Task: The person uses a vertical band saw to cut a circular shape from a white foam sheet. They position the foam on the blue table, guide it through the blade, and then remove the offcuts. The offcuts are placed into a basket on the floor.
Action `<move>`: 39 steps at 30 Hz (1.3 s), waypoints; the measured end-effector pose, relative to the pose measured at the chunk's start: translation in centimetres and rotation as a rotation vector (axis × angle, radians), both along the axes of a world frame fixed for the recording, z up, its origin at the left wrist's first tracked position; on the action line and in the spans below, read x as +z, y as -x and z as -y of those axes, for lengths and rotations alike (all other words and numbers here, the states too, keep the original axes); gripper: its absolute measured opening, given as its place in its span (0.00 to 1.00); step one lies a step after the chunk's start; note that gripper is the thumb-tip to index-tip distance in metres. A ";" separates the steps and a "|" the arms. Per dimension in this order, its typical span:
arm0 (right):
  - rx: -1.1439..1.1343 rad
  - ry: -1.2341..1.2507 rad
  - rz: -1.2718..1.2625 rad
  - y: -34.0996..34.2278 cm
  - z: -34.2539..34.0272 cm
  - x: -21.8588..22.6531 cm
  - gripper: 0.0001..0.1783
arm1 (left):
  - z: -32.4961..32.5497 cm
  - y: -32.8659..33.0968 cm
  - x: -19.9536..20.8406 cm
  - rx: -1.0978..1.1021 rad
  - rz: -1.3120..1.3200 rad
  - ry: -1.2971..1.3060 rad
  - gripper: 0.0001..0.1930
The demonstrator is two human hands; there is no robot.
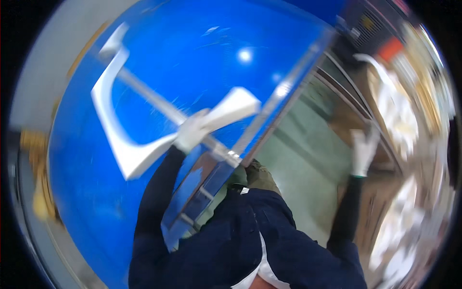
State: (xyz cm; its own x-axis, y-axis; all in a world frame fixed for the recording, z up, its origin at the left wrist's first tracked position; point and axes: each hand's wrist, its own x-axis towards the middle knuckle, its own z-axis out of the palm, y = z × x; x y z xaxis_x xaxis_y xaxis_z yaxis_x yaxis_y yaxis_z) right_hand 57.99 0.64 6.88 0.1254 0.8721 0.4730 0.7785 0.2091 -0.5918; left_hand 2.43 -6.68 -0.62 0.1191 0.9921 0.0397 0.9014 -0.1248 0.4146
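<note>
My left hand point(191, 131), in a white glove, is closed around one arm of a white, angular U-shaped piece point(108, 115). The piece is over the blue tabletop point(82, 207); whether it rests on it or is held just above, I cannot tell. One widened end lies close to the metal strip along the table edge. My right hand point(364, 148), also gloved in white, is stretched out to the right with fingers apart and nothing visible in it. It is beside a dark curved rail point(349, 86) and is blurred by motion.
A metal strip point(153, 98) crosses the blue surface, and another metal strip point(284, 89) follows its right edge. Green floor point(308, 159) lies between the table and brown cardboard point(380, 197). White pieces point(397, 111) are heaped at the right. A dark machine point(368, 24) stands far right.
</note>
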 end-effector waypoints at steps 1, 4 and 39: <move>0.287 0.010 0.086 8.5 -1.1 -0.2 0.51 | -0.1 -1.0 0.3 0.048 0.042 -0.100 0.36; 0.860 -0.037 0.452 25.5 -1.6 -2.5 0.56 | 3.3 -0.9 1.5 0.185 -0.162 -0.145 0.43; 1.728 0.188 1.152 49.2 -11.3 -1.7 0.33 | 12.7 15.9 5.2 0.573 -0.502 0.242 0.49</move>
State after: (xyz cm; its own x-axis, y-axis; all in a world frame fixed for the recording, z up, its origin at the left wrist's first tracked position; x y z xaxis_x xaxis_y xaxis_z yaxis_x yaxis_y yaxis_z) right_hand 8.78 11.95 5.13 -0.9049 -0.2178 -0.3656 -0.1581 0.9697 -0.1865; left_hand -13.42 -19.37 4.60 -0.4656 0.8784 -0.1079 0.8841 0.4561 -0.1019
